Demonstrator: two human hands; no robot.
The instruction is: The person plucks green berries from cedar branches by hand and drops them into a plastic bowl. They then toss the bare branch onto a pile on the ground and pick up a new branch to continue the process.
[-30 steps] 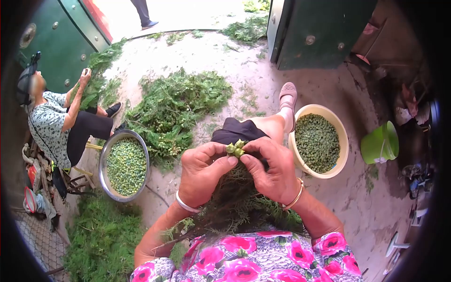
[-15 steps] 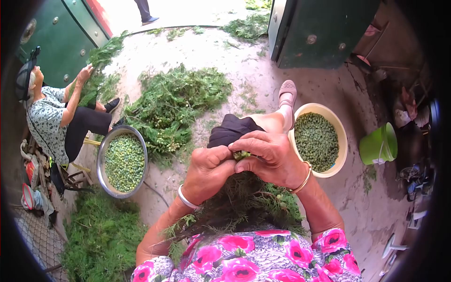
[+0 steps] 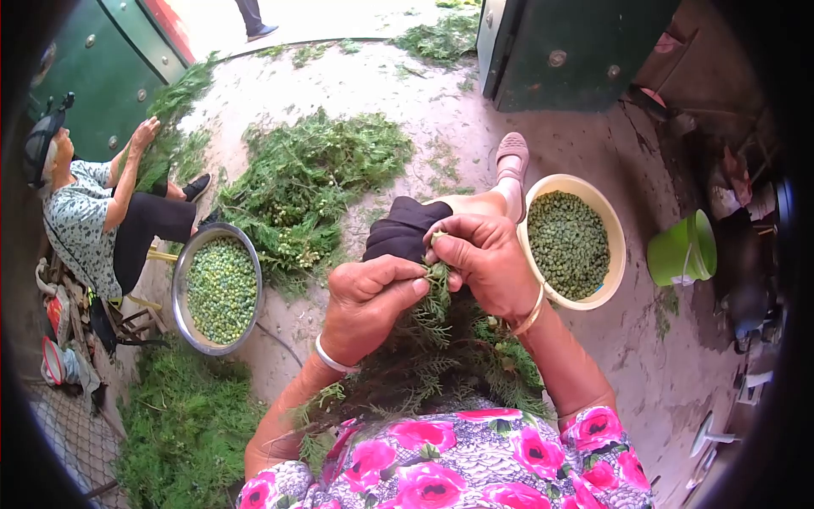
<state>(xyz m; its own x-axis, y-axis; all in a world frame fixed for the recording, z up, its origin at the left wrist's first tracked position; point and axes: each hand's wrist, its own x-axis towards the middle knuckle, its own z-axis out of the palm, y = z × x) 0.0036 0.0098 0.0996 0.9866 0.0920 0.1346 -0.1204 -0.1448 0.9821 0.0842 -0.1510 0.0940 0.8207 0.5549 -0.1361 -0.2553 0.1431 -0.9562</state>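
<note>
A leafy conifer sprig (image 3: 436, 297) stands upright between my two hands, above my lap. My left hand (image 3: 366, 307) is closed, its thumb and forefinger pinching the sprig's side. With thumb and forefinger together, my right hand (image 3: 490, 265) grips the sprig's top, where a small green bit shows. More cut greenery (image 3: 500, 360) lies across my lap, partly hidden under my forearms. To the right of my right hand stands a cream basin (image 3: 617, 280) filled with small green seed cones (image 3: 568, 246).
Left of me, a steel basin (image 3: 180, 310) holds more green cones. Branch heaps lie ahead (image 3: 314, 187) and at lower left (image 3: 186, 424). A seated co-worker (image 3: 89, 204) handles a branch. A green bucket (image 3: 682, 246) stands right. Someone's leg (image 3: 253, 17) shows beyond the doorway.
My hands have moved slightly apart, and the sprig now shows between them. My right hand has turned, its fingertips now higher. The whole view has shifted slightly.
</note>
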